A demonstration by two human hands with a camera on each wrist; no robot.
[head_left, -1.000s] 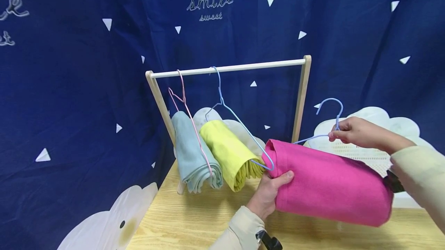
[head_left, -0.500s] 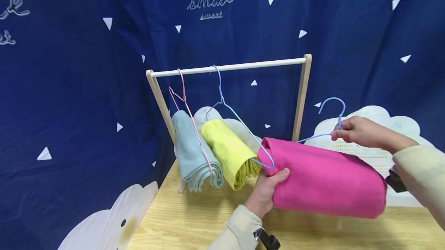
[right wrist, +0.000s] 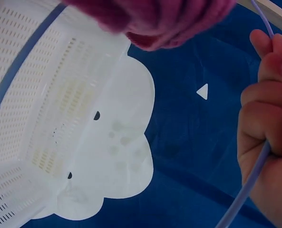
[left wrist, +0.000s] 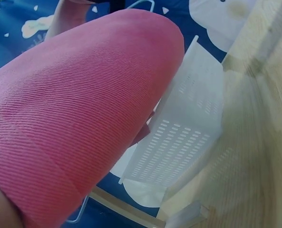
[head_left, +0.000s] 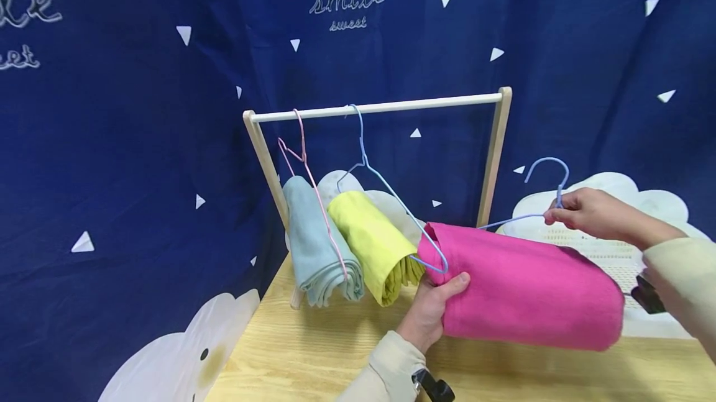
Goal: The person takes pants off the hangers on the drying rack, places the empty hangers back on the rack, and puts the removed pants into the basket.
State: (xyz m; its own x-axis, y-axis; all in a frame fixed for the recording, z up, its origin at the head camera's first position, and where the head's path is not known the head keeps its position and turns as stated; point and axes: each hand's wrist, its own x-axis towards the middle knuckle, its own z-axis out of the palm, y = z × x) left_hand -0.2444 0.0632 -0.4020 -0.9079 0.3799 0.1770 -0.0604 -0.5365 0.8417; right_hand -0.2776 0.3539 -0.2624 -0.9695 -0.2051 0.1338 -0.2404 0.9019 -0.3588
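Observation:
My right hand (head_left: pixel 606 215) pinches a blue wire hanger (head_left: pixel 550 159) just below its hook, fingers curled round the wire in the right wrist view. A folded bright pink cloth (head_left: pixel 528 290) is draped on this hanger and hides its lower part. At the cloth's left end my left hand (head_left: pixel 427 312) grips the edge, thumb on the near side; the other fingers are hidden. Left of it, a second blue hanger (head_left: pixel 391 194) carries a yellow cloth (head_left: pixel 369 237), and its lower corner overlaps the pink cloth. Farther left hangs a grey-blue cloth (head_left: pixel 316 234) on a pink hanger (head_left: pixel 324 215).
The rack has a white bar (head_left: pixel 419 105) and wooden posts, standing on a wooden table (head_left: pixel 279 333). A white perforated basket (left wrist: pixel 179 147) sits right of the rack, behind the pink cloth. A dark blue curtain (head_left: pixel 140 141) covers the back.
The pink cloth has shifted slightly left relative to the rack, and its right end has risen a little. My right hand with the hanger has edged right. The camera view has also turned slightly.

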